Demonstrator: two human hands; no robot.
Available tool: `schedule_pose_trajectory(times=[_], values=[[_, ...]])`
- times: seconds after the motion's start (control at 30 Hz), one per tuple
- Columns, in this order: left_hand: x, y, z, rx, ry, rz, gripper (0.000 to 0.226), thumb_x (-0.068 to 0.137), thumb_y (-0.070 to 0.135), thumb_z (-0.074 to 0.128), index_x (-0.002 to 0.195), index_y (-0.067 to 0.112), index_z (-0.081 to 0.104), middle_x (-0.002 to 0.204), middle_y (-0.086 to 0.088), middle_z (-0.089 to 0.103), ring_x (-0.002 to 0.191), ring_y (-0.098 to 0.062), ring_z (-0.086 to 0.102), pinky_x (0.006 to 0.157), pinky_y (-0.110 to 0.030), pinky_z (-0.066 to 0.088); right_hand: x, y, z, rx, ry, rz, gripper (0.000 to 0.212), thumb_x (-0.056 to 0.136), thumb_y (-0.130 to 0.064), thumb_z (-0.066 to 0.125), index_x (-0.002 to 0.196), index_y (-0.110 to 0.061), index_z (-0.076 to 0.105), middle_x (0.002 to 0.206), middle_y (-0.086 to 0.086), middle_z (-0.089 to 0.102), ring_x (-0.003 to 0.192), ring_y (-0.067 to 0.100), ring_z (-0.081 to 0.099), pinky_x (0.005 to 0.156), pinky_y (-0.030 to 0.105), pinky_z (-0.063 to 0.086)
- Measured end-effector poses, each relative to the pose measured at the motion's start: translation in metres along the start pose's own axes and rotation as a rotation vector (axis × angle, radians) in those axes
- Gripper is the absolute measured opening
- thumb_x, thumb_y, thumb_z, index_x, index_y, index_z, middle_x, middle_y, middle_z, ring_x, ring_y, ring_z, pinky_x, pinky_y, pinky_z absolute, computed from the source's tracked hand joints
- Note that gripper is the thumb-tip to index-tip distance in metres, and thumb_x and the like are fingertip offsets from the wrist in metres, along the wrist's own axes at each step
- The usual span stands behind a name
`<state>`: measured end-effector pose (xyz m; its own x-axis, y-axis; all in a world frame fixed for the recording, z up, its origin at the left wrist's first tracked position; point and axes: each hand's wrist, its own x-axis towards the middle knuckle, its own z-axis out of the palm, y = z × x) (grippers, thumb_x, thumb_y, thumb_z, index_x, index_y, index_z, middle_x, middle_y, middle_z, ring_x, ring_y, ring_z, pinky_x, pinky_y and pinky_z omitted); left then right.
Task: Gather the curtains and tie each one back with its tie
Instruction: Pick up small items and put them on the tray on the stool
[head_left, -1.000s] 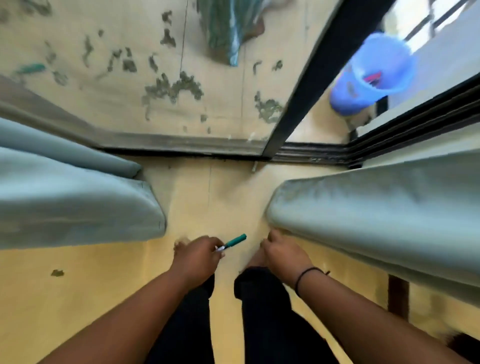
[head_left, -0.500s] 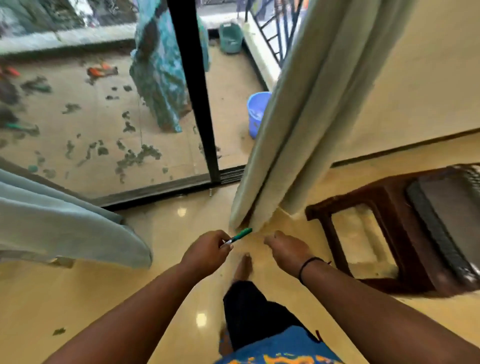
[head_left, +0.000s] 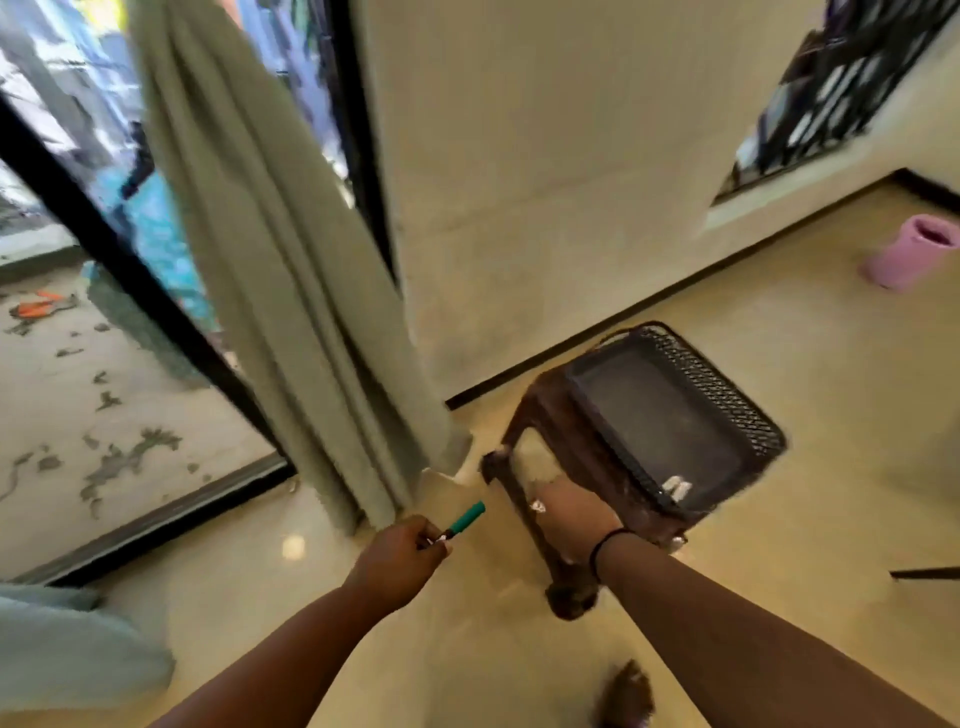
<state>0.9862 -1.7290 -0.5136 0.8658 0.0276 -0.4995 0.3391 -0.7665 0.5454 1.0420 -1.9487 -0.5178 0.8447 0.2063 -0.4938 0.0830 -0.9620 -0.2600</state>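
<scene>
A slim green pen (head_left: 466, 518) is gripped in the curled left hand (head_left: 400, 558). The right hand (head_left: 576, 519) is laid on the dark stool (head_left: 641, 447) with its mesh rim; its fingers are blurred, perhaps grasping. The grey-green curtain (head_left: 291, 270) hangs in soft folds just beyond, untied.

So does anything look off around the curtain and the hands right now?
Yes. The left hand grips a green pen, no tie. The right hand rests on the brown stool rather than the curtain, which hangs loose and untied. No tie is visible.
</scene>
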Motion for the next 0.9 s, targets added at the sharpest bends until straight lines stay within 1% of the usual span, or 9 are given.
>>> schedule_pose_trajectory(times=[0.07,0.13,0.2,0.3,0.4,0.53,0.7,0.8,0.9], values=[[0.022,0.053,0.029,0.018,-0.011,0.035,0.008,0.09,0.037,0.059,0.086,0.03,0.058,0.076,0.009,0.054,0.072,-0.008,0.051,0.054,-0.018,0.033,-0.014,0.059,-0.018,0.048,0.006,-0.003,0.03,0.089,-0.019,0.053,0.119,-0.022,0.051,0.112,0.007,0.053,0.102,0.031,0.057,0.087,0.04,0.05],[0.043,0.105,0.059,-0.013,-0.041,0.043,0.008,0.09,0.034,0.06,0.086,0.028,0.058,0.077,0.007,0.056,0.075,-0.011,0.053,0.06,-0.022,0.042,-0.021,0.117,-0.033,0.052,0.033,-0.005,0.03,0.083,-0.024,0.06,0.112,-0.025,0.052,0.11,0.007,0.053,0.102,0.031,0.057,0.085,0.039,0.048],[0.066,0.158,0.092,-0.037,-0.075,0.042,0.009,0.089,0.032,0.062,0.085,0.024,0.061,0.079,0.004,0.06,0.076,-0.014,0.056,0.065,-0.025,0.045,-0.023,0.177,-0.047,0.101,0.068,0.049,0.024,0.088,-0.024,0.052,0.111,-0.023,0.055,0.111,0.01,0.056,0.106,0.032,0.055,0.087,0.037,0.044],[0.089,0.223,0.127,-0.025,-0.115,0.024,0.014,0.086,0.035,0.063,0.083,0.022,0.065,0.075,0.004,0.061,0.067,-0.009,0.055,0.055,-0.02,0.04,-0.024,0.244,-0.065,0.173,0.113,0.166,0.026,0.092,-0.016,0.046,0.116,-0.016,0.057,0.119,0.012,0.058,0.113,0.029,0.054,0.088,0.033,0.04],[0.103,0.259,0.148,-0.05,-0.126,-0.008,0.014,0.082,0.037,0.068,0.076,0.024,0.066,0.071,0.005,0.063,0.063,-0.007,0.055,0.053,-0.02,0.04,-0.017,0.292,-0.074,0.281,0.161,0.303,0.024,0.09,-0.017,0.049,0.112,-0.018,0.057,0.12,0.009,0.061,0.109,0.028,0.057,0.079,0.029,0.041],[0.123,0.264,0.161,-0.055,-0.18,-0.077,0.02,0.08,0.037,0.069,0.081,0.017,0.07,0.067,0.003,0.065,0.063,-0.012,0.059,0.061,-0.025,0.046,0.004,0.313,-0.067,0.344,0.104,0.351,0.021,0.089,-0.018,0.051,0.109,-0.015,0.057,0.115,0.01,0.063,0.104,0.029,0.057,0.076,0.029,0.04],[0.173,0.284,0.164,0.064,-0.282,0.051,0.019,0.085,0.037,0.063,0.088,0.018,0.066,0.081,0.0,0.065,0.074,-0.016,0.06,0.061,-0.026,0.042,0.03,0.314,-0.06,0.343,0.058,0.354,0.02,0.091,-0.021,0.051,0.107,-0.015,0.06,0.115,0.01,0.063,0.106,0.029,0.058,0.083,0.032,0.045],[0.205,0.303,0.165,0.143,-0.341,0.104,0.019,0.084,0.04,0.062,0.081,0.022,0.058,0.092,-0.003,0.066,0.088,-0.023,0.062,0.071,-0.03,0.045,0.036,0.314,-0.061,0.289,0.018,0.363,0.02,0.091,-0.021,0.048,0.103,-0.013,0.062,0.112,0.012,0.064,0.104,0.03,0.059,0.079,0.033,0.045],[0.235,0.317,0.163,0.224,-0.359,0.136,0.019,0.085,0.039,0.063,0.083,0.02,0.058,0.099,-0.006,0.067,0.096,-0.027,0.062,0.079,-0.032,0.047,0.049,0.315,-0.06,0.199,-0.033,0.345,0.025,0.09,-0.019,0.047,0.111,-0.015,0.059,0.116,0.012,0.063,0.108,0.03,0.058,0.083,0.034,0.045]])
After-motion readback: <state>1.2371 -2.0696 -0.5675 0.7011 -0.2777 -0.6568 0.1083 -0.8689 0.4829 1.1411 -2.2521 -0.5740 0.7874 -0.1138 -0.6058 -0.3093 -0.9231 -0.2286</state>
